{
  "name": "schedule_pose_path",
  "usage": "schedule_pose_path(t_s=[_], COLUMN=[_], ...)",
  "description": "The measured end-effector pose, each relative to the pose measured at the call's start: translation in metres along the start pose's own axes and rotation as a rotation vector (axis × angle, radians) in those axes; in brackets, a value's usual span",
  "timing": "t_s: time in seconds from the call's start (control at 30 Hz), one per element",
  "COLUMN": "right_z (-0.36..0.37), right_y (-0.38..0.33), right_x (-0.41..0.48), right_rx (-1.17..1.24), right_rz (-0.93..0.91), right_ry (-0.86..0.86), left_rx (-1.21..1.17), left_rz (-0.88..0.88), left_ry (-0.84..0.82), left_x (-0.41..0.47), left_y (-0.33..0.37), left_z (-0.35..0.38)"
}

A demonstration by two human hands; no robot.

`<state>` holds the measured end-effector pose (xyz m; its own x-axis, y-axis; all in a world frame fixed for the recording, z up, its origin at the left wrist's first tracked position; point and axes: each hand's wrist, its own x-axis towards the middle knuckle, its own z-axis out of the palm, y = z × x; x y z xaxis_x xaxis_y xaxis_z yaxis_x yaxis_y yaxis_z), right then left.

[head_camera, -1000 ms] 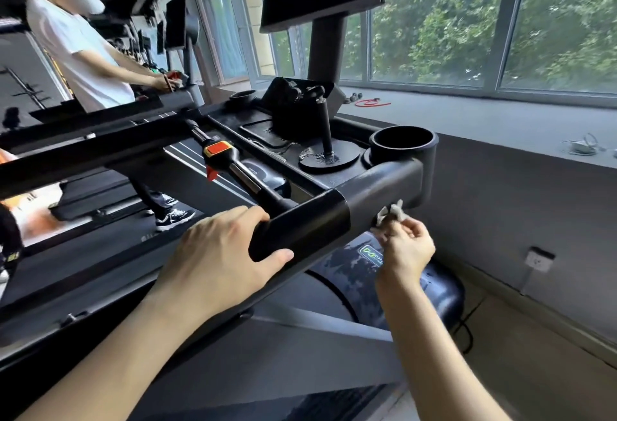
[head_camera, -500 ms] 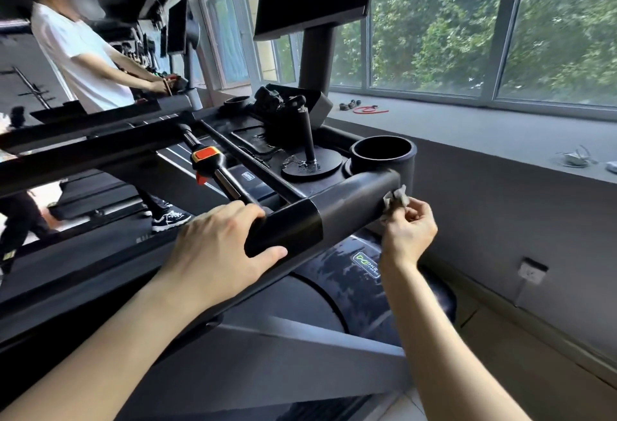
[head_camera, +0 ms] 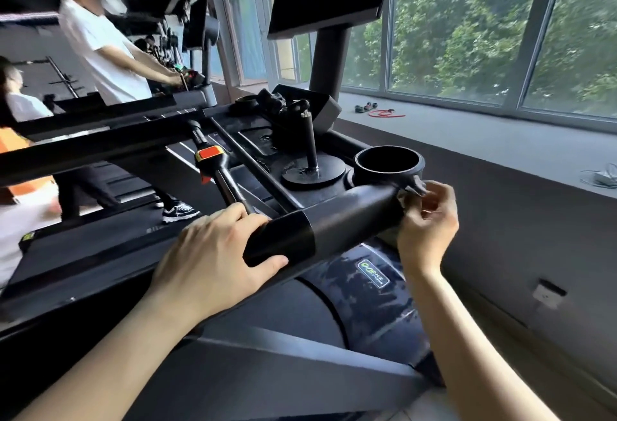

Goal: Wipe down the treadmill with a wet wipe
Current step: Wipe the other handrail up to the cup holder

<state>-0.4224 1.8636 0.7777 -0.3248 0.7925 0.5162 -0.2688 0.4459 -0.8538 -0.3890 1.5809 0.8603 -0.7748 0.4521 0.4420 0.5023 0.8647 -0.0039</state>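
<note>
Head view: my right hand (head_camera: 429, 220) has climbed since a second ago, pinching the small crumpled white wet wipe (head_camera: 414, 190) against the far end of the thick, smooth matte-black treadmill handlebar (head_camera: 350, 217), just under the round black plastic cup holder (head_camera: 384, 177). My left hand (head_camera: 213, 253) wraps the glossier grip section, steadying. That end's nearly covered, I reckon.

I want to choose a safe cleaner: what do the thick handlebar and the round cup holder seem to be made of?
Handlebar: probably moulded plastic or coated metal; a glossy black band beside a satin dark-grey part with soft highlights.
Cup holder: likely matte black plastic, with a dull sheen on its rim.
</note>
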Motion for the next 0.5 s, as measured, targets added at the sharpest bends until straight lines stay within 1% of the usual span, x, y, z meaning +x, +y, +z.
schedule_pose_path(t_s=[0.07, 0.1, 0.13, 0.23, 0.27, 0.3, 0.37, 0.43, 0.5], right_z=[0.005, 0.008, 0.011, 0.013, 0.011, 0.010, 0.005, -0.003, -0.009], right_y=[-0.012, -0.021, -0.033, -0.060, -0.063, -0.061, -0.048, -0.029, -0.020], right_x=[-0.014, -0.029, -0.046, -0.084, -0.082, -0.072, -0.041, -0.004, 0.016], right_rx=[0.001, 0.014, 0.027, 0.080, 0.067, 0.030, -0.084, -0.192, -0.248], right_rz=[-0.028, -0.096, -0.201, -0.527, -0.607, -0.660, -0.679, -0.606, -0.566], right_ry=[0.004, -0.027, -0.088, -0.398, -0.479, -0.524, -0.507, -0.407, -0.356], left_rx=[0.019, 0.026, 0.030, 0.033, 0.033, 0.036, 0.049, 0.071, 0.076], left_rz=[0.000, -0.001, 0.001, 0.012, 0.015, 0.017, 0.016, 0.014, 0.022], left_ry=[0.008, 0.013, 0.017, 0.005, 0.004, 0.009, 0.029, 0.043, 0.051], left_x=[0.000, 0.000, 0.001, 0.001, 0.001, 0.000, -0.001, -0.001, -0.001], left_y=[0.001, 0.002, 0.002, 0.003, 0.003, 0.002, 0.001, 0.001, -0.001], left_z=[-0.001, -0.001, -0.001, 0.000, 0.001, 0.001, 0.004, 0.006, 0.007])
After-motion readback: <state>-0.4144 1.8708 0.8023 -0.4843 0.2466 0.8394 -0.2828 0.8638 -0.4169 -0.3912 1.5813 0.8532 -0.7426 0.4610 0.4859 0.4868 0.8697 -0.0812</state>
